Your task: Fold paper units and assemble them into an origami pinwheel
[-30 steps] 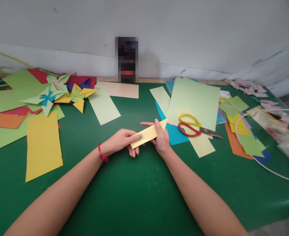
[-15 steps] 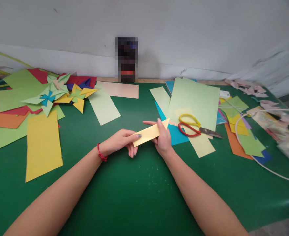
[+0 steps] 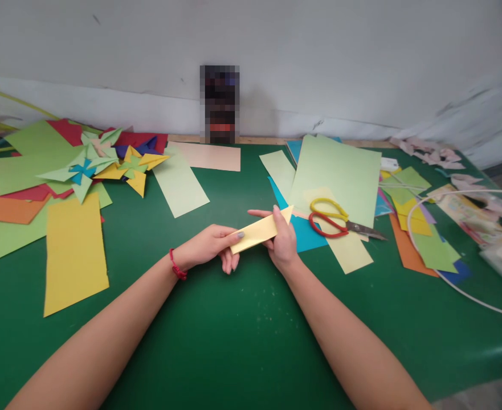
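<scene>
A folded strip of pale yellow paper (image 3: 257,230) is held up between my hands over the green table. Its right end comes to a slanted point. My left hand (image 3: 210,245), with a red cord bracelet on the wrist, pinches the left end, thumb on top and fingers beneath. My right hand (image 3: 284,242) grips the strip near the pointed end, its thumb on the upper face and one finger stretched out behind the paper. Close by on the right lie scissors (image 3: 347,222) with one yellow and one red handle loop, resting on paper sheets.
Folded paper pinwheel shapes (image 3: 133,166) lie on coloured sheets at the left, near a yellow strip (image 3: 76,256). A pale green sheet (image 3: 340,171) is at back right. Paper pieces (image 3: 436,245) and a white cable (image 3: 460,293) are farther right. A blurred dark object (image 3: 220,105) stands against the wall.
</scene>
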Demonstrator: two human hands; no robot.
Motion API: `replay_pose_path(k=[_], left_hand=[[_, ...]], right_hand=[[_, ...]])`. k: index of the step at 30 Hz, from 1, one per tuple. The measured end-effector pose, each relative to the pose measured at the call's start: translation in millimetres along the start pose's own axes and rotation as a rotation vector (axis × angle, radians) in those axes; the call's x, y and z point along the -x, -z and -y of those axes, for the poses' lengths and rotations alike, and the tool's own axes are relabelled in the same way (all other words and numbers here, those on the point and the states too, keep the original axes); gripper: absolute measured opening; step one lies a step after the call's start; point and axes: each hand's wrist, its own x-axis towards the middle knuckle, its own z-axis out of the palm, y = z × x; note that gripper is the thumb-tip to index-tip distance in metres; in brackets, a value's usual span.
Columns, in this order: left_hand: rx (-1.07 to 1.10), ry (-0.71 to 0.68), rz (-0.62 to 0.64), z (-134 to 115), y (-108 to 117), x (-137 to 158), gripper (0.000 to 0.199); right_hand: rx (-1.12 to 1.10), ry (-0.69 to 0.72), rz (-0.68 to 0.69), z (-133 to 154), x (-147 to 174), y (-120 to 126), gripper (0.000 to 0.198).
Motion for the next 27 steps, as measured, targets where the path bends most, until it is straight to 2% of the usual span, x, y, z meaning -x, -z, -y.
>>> replay_pose_path(k=[10,20,27], left_hand=[[0.043,-0.006,0.014,0.1,-0.4,2.1,0.044],[0.071,-0.057,0.020,-1.5,-1.1,3.5,0.035],[0.143,-0.087,0.043,1.6,-2.1,2.4,0.036]], right_hand=[[-0.006,-0.015,-0.004,0.2,-1.7,2.4,0.057],[-0.041,-0.005,0.000,-1.3,-2.1,2.6,0.052],[-0.008,0.011,0.002,-0.7,-1.4,1.0,0.054]])
